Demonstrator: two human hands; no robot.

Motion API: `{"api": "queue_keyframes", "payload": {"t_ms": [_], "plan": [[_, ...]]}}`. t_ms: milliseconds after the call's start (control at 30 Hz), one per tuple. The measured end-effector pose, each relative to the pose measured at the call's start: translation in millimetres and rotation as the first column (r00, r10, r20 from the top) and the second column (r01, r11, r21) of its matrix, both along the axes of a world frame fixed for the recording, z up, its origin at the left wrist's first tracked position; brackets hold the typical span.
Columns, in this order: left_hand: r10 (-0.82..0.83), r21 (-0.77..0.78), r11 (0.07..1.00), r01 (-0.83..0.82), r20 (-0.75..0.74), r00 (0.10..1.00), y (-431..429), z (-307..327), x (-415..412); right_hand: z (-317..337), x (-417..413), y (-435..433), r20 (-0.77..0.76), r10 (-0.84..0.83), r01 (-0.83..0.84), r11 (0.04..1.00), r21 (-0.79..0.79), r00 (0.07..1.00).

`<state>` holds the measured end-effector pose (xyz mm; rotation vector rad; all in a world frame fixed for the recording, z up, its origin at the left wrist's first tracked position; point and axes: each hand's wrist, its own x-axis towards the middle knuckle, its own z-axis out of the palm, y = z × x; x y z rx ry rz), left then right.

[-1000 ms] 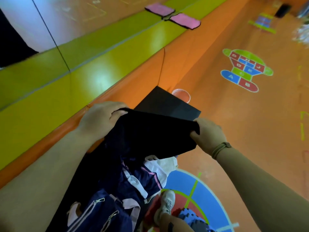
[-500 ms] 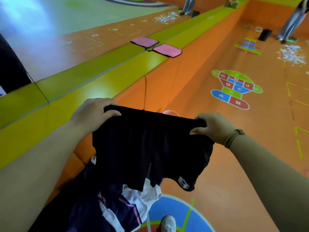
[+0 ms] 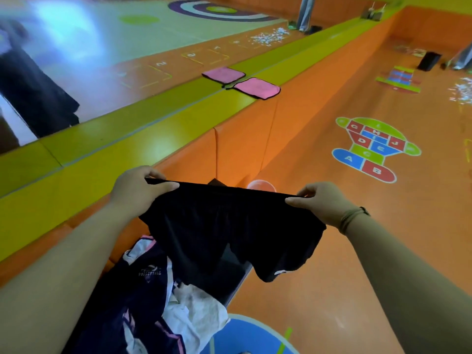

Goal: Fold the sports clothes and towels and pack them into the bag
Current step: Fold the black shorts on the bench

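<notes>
On the dark jersey (image 3: 143,290) stands the word "VOLLEYBALL" in pale letters; a smaller line above it is too blurred to read. On the hopscotch figure (image 3: 377,146), painted on the orange floor (image 3: 319,302), stand A and B in the nearest cells, then C, D, E, and further G, H, J; in the outlined squares (image 3: 153,72) beyond the green ledge (image 3: 127,139) stands a 2, then perhaps a 6 and a 7; the white mark on the black shorts (image 3: 229,226) cannot be read.
</notes>
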<state>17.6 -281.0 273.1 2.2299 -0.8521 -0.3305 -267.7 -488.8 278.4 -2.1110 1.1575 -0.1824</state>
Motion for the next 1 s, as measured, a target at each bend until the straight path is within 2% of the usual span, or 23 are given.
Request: {"api": "queue_keyframes", "payload": {"t_ms": [233, 333, 500, 667, 767, 833, 900, 1000], "plan": [[0.087, -0.014, 0.995, -0.096, -0.308, 0.947, -10.4, -4.2, -30.1, -3.8, 1.4, -5.7, 0.118, -0.142, 0.096, 0.938, 0.332, 0.983], [0.068, -0.072, 0.99, -0.118, -0.488, 0.87, -16.4, -5.0, -48.9, -7.8, 10.0, -1.4, 0.195, -0.166, 0.049, 0.866, 0.497, 0.967], [-0.041, -0.185, 0.976, -0.119, -0.683, 0.73, -32.6, -6.6, -87.4, -14.2, 37.6, 18.9, 0.341, -0.181, -0.059, 0.806, 0.589, 0.923], [-0.158, -0.282, 0.957, -0.072, -0.708, 0.688, -42.3, -8.1, -107.1, -23.9, 55.5, 32.8, 0.469, -0.105, -0.166, 0.849, 0.501, 0.877], [-0.232, -0.361, 0.925, -0.117, -0.782, 0.578, -40.8, -7.6, -104.2, -25.0, 58.0, 36.3, 0.512, -0.021, -0.238, 0.869, 0.434, 0.859], [-0.274, -0.384, 0.917, -0.109, -0.804, 0.528, -37.3, -8.7, -97.5, -23.2, 58.6, 40.3, 0.518, 0.062, -0.294, 0.877, 0.379, 0.853], [-0.303, -0.381, 0.923, -0.05, -0.802, 0.515, -33.7, -9.8, -90.2, -20.7, 60.9, 48.2, 0.52, 0.134, -0.337, 0.885, 0.32, 0.844], [-0.331, -0.365, 0.93, 0.029, -0.804, 0.494, -28.8, -10.9, -79.9, -19.5, 67.7, 59.5, 0.481, 0.172, -0.293, 0.937, 0.189, 0.859]]}}
